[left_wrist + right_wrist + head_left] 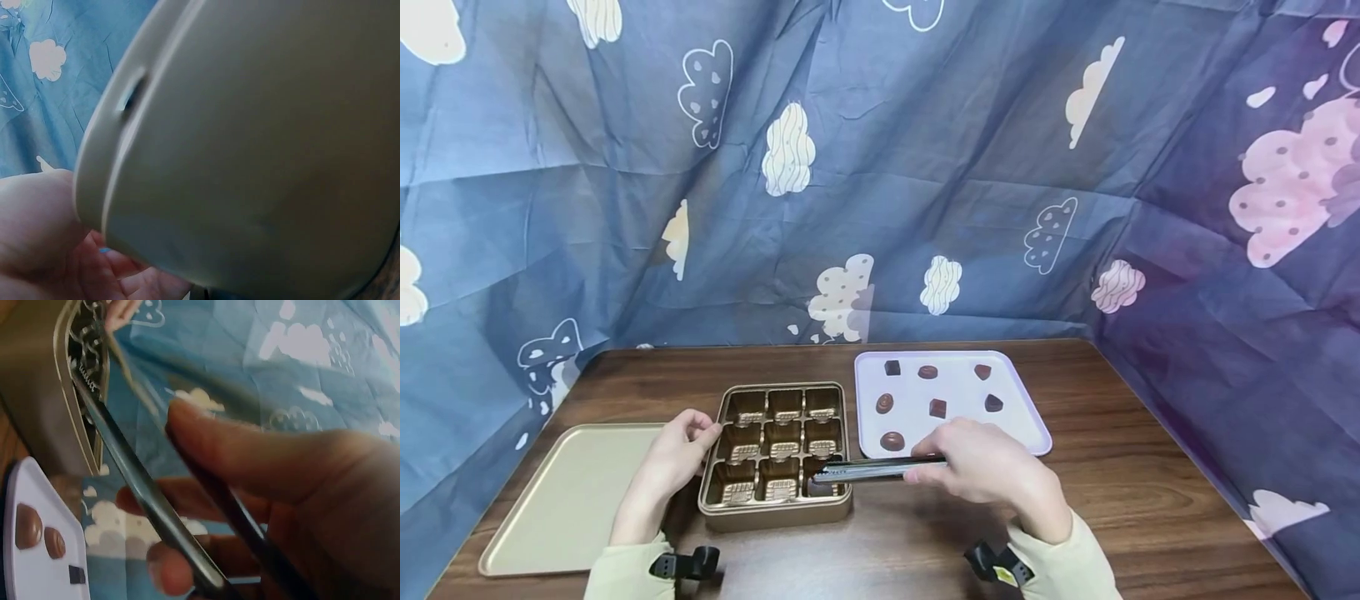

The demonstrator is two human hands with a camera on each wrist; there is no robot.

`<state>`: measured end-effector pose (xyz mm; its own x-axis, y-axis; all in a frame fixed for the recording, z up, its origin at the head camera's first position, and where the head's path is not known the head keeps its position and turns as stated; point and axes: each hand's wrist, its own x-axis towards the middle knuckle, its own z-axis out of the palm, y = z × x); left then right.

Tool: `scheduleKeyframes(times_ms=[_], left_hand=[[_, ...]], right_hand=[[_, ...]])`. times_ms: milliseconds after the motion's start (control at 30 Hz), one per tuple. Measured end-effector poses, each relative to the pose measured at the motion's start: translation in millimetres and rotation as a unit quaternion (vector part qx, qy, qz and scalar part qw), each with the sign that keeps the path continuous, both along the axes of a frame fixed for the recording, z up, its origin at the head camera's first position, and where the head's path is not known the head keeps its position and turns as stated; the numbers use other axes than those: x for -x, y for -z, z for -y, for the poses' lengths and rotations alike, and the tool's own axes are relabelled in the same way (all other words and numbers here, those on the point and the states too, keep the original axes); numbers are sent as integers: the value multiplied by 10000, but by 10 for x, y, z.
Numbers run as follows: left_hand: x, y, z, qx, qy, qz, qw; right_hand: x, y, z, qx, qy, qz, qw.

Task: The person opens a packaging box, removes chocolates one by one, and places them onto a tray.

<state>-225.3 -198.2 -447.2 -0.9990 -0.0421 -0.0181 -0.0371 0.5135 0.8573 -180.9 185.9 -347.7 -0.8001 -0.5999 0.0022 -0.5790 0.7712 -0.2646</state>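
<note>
A gold square chocolate box (786,517) with a divided insert stands on the table. Its left side is gripped by my left hand (681,454), thumb at the rim; the left wrist view shows the fingers (144,281) around the box wall. My right hand (985,467) holds metal tongs (880,471) (134,472) between thumb and fingers. The tong tips reach into the front right compartment, where a dark chocolate (820,487) lies. In the right wrist view the tong arms stand apart; whether they touch the chocolate I cannot tell. The other compartments hold nothing visible.
Behind my right hand lies a white tray (1022,429) (56,581) with several chocolates, among them a round one (892,441) and a square one (937,407). A flat gold lid (572,492) lies at the left. Patterned blue cloth (880,225) hangs behind the table.
</note>
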Motion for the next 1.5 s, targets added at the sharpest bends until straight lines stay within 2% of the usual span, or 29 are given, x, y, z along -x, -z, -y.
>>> scheduleKeyframes(times_ms=[100, 200, 400, 533, 600, 733, 967, 1133, 1233, 1300, 1367, 1500], left_hand=[[-4, -1, -18, -69, 11, -28, 10000], [-3, 5, -17, -127, 30, -49, 9999], [-29, -6, 13, -60, -48, 6, 10000], [-16, -17, -16, -92, 24, -29, 10000], [-14, -16, -33, -131, 14, -14, 9999], [-18, -7, -39, -149, -69, 27, 9999], [-10, 3, -11, -170, -66, -7, 9998], [-16, -2, -6, -126, -47, -9, 9999], [-29, -4, -9, -138, -55, 13, 9999], [-34, -5, -13, -148, -54, 25, 9999], [-35, -8, -18, -163, -56, 16, 9998], [-25, -18, -22, -159, -23, -26, 9999]], right_hand=[[-23, -51, 125, -398, 132, -352, 9985], [-47, -185, 291, -1015, 243, -742, 9918], [-103, -449, 696, -1941, 319, -1248, 9725], [-106, -536, 898, -2626, 268, -1580, 9515], [-88, -551, 981, -2947, 220, -1584, 9421], [-18, -555, 1126, -3381, 181, -1440, 9298], [146, -575, 1302, -3805, 93, -1002, 9193], [301, -587, 1296, -3830, 12, -276, 9233], [362, -550, 1245, -3760, -72, -31, 9266], [379, -515, 1204, -3711, -262, -171, 9280], [371, -485, 1160, -3641, -540, -541, 9282], [309, -456, 1062, -3606, -1116, -1546, 9130]])
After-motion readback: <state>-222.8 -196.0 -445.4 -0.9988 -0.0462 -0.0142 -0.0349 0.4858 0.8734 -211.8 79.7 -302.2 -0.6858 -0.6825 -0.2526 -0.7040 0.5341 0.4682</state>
